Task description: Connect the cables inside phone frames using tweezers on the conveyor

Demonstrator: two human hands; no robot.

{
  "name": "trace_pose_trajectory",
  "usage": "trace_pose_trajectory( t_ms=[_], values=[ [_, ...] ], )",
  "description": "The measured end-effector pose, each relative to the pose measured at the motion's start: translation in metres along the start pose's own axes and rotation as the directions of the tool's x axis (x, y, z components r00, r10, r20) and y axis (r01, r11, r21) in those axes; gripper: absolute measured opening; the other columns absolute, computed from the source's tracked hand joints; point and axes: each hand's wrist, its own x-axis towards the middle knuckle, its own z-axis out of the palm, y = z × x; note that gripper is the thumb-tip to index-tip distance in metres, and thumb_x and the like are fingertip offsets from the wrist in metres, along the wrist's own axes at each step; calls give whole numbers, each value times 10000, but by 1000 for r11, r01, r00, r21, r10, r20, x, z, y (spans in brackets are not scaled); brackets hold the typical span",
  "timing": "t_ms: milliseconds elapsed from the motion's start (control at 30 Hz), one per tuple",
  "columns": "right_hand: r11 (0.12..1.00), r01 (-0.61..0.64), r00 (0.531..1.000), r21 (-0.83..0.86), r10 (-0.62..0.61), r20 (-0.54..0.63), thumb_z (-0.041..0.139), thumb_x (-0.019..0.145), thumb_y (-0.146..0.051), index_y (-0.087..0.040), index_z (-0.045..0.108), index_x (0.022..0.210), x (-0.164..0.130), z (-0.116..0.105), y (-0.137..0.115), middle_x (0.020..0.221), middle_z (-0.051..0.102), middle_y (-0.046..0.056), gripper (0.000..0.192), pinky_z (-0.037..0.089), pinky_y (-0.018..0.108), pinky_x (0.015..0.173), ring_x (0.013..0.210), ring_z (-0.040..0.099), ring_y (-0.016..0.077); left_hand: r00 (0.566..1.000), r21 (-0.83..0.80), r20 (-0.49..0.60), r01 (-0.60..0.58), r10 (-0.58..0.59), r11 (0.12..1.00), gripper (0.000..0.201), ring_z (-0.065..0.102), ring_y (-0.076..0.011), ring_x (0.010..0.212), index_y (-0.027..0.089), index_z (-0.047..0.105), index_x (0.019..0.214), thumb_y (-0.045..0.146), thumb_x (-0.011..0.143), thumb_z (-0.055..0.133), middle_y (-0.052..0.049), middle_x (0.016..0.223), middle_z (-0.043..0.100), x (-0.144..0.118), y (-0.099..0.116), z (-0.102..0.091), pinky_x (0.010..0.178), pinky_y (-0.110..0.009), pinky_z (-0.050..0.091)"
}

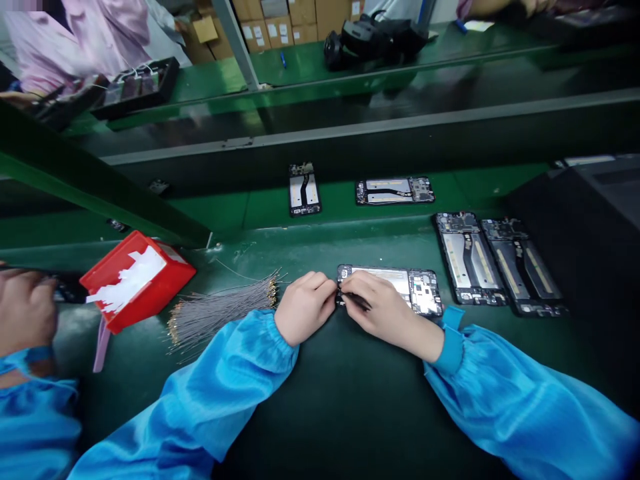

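Observation:
An opened phone (425,287) lies lengthwise on the green bench, its circuit board showing at the right end. At its left end, my left hand (307,303) is closed, fingertips pinched against the phone's edge; what they hold is hidden. My right hand (380,307) reaches over the phone and grips slim black tweezers (359,301), whose tips are hidden by the fingers near the phone's left end. Just left of my left hand lies a bundle of thin grey cables (220,310) with gold-coloured ends.
Two opened phones (470,260) lie to the right beside a black box (590,240). Two others (304,190) rest farther back. A red bin (140,280) stands at left, near a co-worker's hand (25,310). A green post (100,180) slants across the left.

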Motion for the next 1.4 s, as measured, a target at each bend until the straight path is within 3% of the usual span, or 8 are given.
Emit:
trace_pose_trajectory(
  t_ms=[133, 200, 300, 433, 667, 933, 1400],
  values=[
    [995, -89, 969, 40, 96, -228, 450, 767, -97, -219, 458, 839, -19, -23, 12, 815, 538, 40, 142, 444, 311, 669, 761, 529, 169, 999, -27, 26, -20, 21, 999, 158, 497, -143, 770, 173, 550, 853, 180, 859, 392, -31, 804, 542, 0, -12, -8, 705, -251, 427],
    [979, -181, 929, -90, 140, -342, 466, 736, -88, -218, 450, 767, -37, -42, 22, 751, 513, 31, 134, 416, 319, 630, 704, 508, 175, 991, 3, 70, -112, 111, 994, 167, 494, -144, 783, 178, 551, 874, 175, 862, 385, -36, 833, 541, 0, -13, -13, 704, -251, 421],
    [928, -271, 907, -255, 158, -391, 466, 728, -110, -213, 444, 718, -63, -62, 34, 664, 490, 24, 106, 374, 320, 565, 611, 478, 173, 947, 70, 124, -306, 296, 949, 178, 474, -145, 745, 190, 553, 846, 171, 869, 378, -30, 817, 532, 0, -4, -17, 664, -260, 393],
    [915, -316, 917, -250, 226, -330, 470, 757, -149, -211, 457, 723, -76, -63, 35, 656, 512, 19, 72, 377, 304, 546, 579, 491, 159, 899, 132, 138, -432, 415, 892, 193, 445, -144, 708, 181, 533, 777, 159, 877, 369, -30, 793, 518, 1, 13, -14, 635, -276, 356],
    [952, -296, 931, 77, 306, -198, 504, 807, -193, -209, 519, 850, -70, -50, 21, 818, 573, 36, 48, 448, 306, 688, 762, 565, 165, 895, 96, 163, -434, 416, 896, 128, 441, -161, 720, 169, 515, 775, 171, 843, 407, -33, 782, 507, 9, 36, -5, 639, -296, 354],
    [929, -269, 935, 254, 315, -161, 540, 785, -178, -229, 556, 899, -81, -47, 16, 894, 601, 50, 126, 470, 349, 755, 850, 580, 187, 954, 86, 79, -295, 289, 952, 146, 441, -164, 703, 172, 526, 774, 163, 836, 394, -29, 749, 490, 18, 50, 10, 625, -302, 343],
    [915, -289, 929, 282, 339, -148, 548, 765, -143, -214, 550, 854, -79, -48, 15, 837, 600, 41, 114, 477, 348, 723, 804, 577, 178, 964, 109, 42, -267, 264, 957, 126, 441, -155, 691, 167, 500, 742, 154, 826, 406, -20, 731, 488, 18, 51, 18, 612, -277, 363]
  ],
)
